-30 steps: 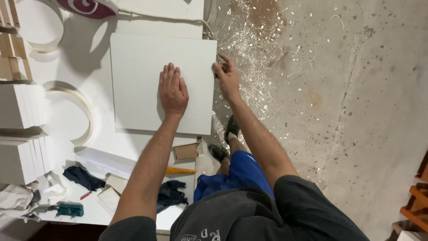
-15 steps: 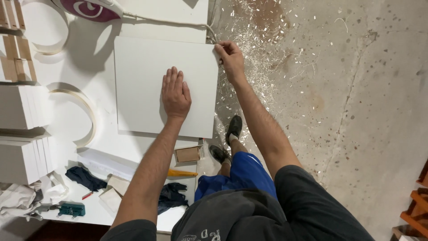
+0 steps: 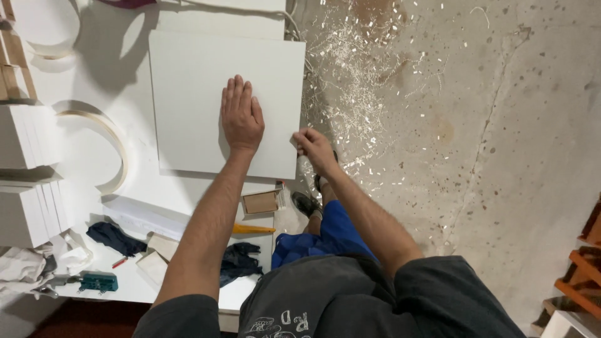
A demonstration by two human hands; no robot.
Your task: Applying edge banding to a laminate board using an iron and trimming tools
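White worktable (image 3: 144, 206) on the left, bare concrete floor (image 3: 476, 156) on the right, the floor littered with pale shavings (image 3: 357, 94) just past the table edge.

Large white panel (image 3: 206, 75) lies flat on the table, its right edge flush with or slightly over the table edge. Left hand (image 3: 241, 119) rests on the panel, palm down, fingers extended and close together, pressing near the panel's lower middle. Right hand (image 3: 315, 148) is at the panel's right edge near the lower corner, fingers pinched shut around something small; what it grips is hidden by the fingers, so I cannot tell the tool.

Judgement: work in hand appears to be trimming or scraping along that right edge.
- Keep the left palm flat and heavy so the panel does not slide or pivot.
- Keep the left fingers well clear of the worked edge.
- Run the right hand in one even line along the edge, at a steady angle, to avoid gouging the corner.

Nearby, not involved: coil of edge banding (image 3: 103, 150), stacked white boards (image 3: 28, 138), small wooden block (image 3: 261, 202), yellow tool (image 3: 253, 229), dark rags (image 3: 241, 260), green tool (image 3: 98, 283).
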